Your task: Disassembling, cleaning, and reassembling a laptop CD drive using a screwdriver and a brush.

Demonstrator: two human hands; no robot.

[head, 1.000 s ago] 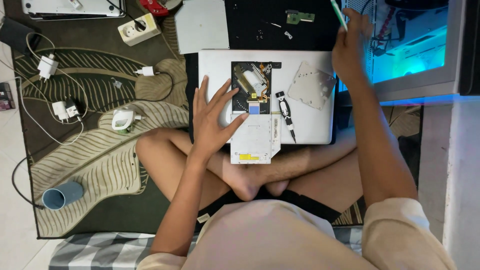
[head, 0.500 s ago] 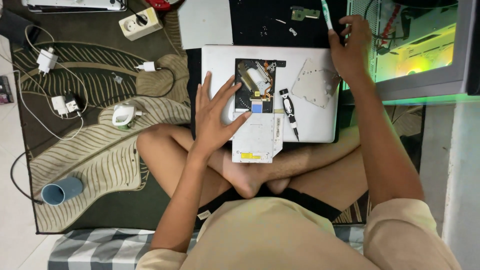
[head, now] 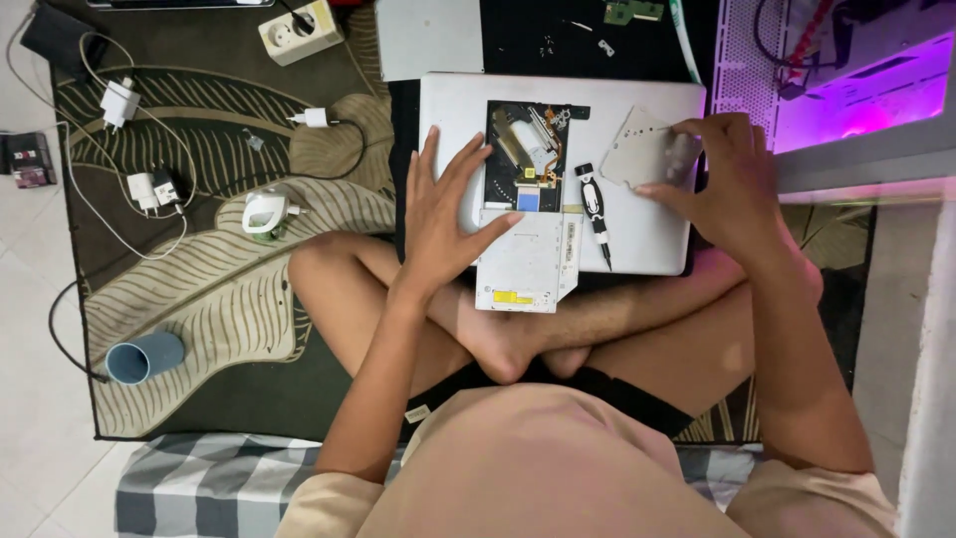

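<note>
- The person sits cross-legged on a leaf-patterned rug (head: 199, 309) with an upturned silver laptop (head: 647, 249) resting across the legs, its bottom opened so the inner boards show.
- The left hand (head: 443, 224) lies flat and open, fingers spread, on the laptop's left part; its fingertips touch the edge of the flat silver drive module (head: 528, 261) that juts out over the laptop's near edge.
- The right hand (head: 732, 179) is curled over the thin grey cover plate (head: 637, 149), fingertips pressing its right and lower edges; the grip looks light, pinching rather than closed tight.
- The cover plate lies flat on the laptop's upper right part, just right of the open bay (head: 533, 144), so it sits directly under the right hand and well apart from the left.
- A small black-handled screwdriver (head: 595, 209) lies between the two hands, long axis running away from the person toward the bay, tip pointing at the body; it is nearer the right hand's thumb side, touched by neither.
- On the rug to the left lie white chargers (head: 149, 187) with cables, a power strip (head: 301, 30) and a blue cup (head: 144, 357) on its side.
</note>
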